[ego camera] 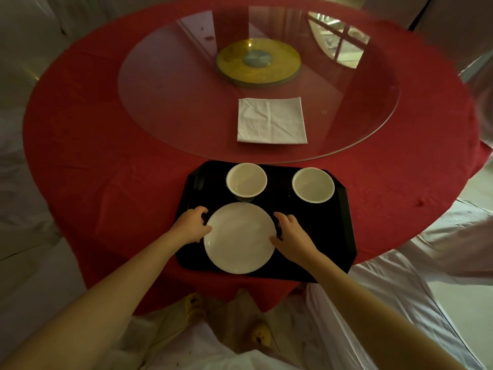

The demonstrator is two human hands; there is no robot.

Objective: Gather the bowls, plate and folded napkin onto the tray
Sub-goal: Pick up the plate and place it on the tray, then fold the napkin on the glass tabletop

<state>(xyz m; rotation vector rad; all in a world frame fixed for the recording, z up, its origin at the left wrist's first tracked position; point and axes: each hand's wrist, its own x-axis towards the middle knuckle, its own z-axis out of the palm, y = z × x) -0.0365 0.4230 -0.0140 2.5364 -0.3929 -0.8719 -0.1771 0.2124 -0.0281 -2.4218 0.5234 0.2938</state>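
Note:
A black tray (330, 231) lies at the near edge of the round red table. On its front half rests a white plate (239, 237). My left hand (193, 222) grips the plate's left rim and my right hand (289, 231) grips its right rim. Two white bowls stand on the tray's far half, one at the left (246, 179) and one at the right (313, 185). A folded white napkin (271, 120) lies flat on the glass turntable beyond the tray.
The red tablecloth (106, 169) covers the table, with a big glass turntable (173, 108) on a yellow hub (258, 60) in its middle. White-covered chairs (400, 303) stand around the table, close to my right arm.

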